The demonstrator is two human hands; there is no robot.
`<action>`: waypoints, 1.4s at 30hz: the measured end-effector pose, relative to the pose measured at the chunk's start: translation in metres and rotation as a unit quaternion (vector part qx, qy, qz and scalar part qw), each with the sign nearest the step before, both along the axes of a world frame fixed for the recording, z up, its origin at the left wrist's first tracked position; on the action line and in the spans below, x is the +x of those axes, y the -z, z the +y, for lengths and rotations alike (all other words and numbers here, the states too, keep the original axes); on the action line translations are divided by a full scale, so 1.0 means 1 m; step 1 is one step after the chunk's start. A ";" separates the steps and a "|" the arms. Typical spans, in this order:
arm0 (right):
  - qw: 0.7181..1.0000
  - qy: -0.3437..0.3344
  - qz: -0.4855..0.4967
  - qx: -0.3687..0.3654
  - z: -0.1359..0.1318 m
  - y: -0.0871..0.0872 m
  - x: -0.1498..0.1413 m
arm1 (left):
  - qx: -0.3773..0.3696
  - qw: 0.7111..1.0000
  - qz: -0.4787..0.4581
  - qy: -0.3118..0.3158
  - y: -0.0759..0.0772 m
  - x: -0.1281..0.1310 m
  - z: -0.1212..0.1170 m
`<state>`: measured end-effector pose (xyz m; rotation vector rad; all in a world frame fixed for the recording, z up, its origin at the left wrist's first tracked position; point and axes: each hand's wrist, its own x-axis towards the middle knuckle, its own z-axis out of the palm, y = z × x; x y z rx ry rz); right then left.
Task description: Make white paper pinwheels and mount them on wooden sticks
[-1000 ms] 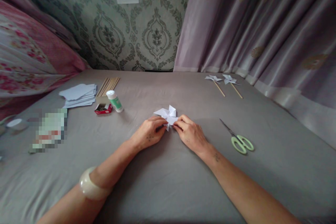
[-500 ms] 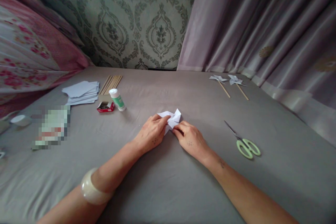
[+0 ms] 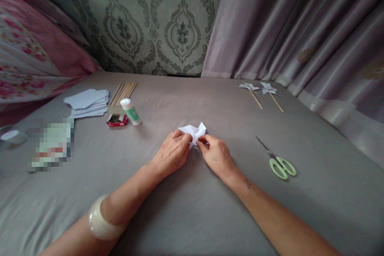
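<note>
A white paper pinwheel (image 3: 195, 129) is between my two hands, low over the grey sheet. My left hand (image 3: 174, 149) is closed on its near left side, thumb and fingers bent over the paper. My right hand (image 3: 216, 153) pinches the near right edge, fingertips together by the pinwheel's middle. The fingers cover part of the paper, and I cannot make out whether anything small is between them. Scissors (image 3: 277, 162) with green handles lie to the right of my right hand, blades slightly apart.
Two finished pinwheels on sticks (image 3: 255, 97) lie at the back right. Back left are a stack of white paper (image 3: 87, 104), several wooden sticks (image 3: 123, 93), a glue bottle (image 3: 131, 112) and a small red box (image 3: 116, 120). A pale green packet (image 3: 52, 144) lies at the left.
My right hand has shifted slightly inward and up along the paper. My left fingers have curled further over it. The whole view has tilted down a little.
</note>
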<state>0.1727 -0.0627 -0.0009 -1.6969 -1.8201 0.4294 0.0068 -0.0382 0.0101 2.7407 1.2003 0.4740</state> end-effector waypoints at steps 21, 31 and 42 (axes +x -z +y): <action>0.997 0.047 0.056 -0.019 0.001 0.002 0.000 | 0.041 0.997 0.070 0.009 -0.001 0.008 -0.007; 0.997 0.047 0.060 -0.024 0.001 0.004 0.001 | 0.041 0.996 0.076 0.005 0.003 0.009 -0.008; 0.995 0.052 0.074 -0.042 0.004 0.005 0.001 | 0.021 0.998 0.060 0.001 0.003 0.009 -0.009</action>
